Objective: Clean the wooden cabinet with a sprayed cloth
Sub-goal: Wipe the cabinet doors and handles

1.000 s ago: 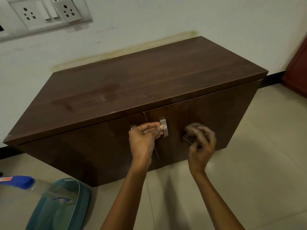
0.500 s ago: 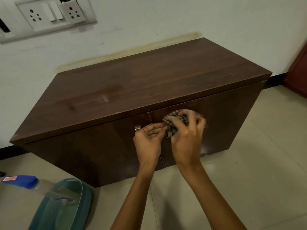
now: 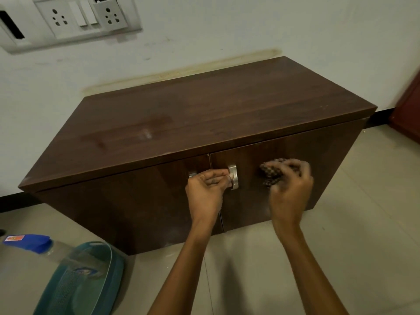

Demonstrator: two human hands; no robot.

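Observation:
A low dark wooden cabinet with two doors stands on the floor against a white wall. My left hand pinches the metal handle of the right door with its fingertips. My right hand presses a bunched checkered cloth against the right door's front, just right of that handle. The hand is blurred by motion. The left door's handle shows partly behind my left hand.
A clear spray bottle with a blue cap lies on the tiled floor at the lower left, over a teal plastic lid or tray. A socket panel is on the wall above. A reddish door frame stands at the right.
My right hand with the cloth has swept from over the right door's handle to the right across the door. The left hand has stayed at the handle.

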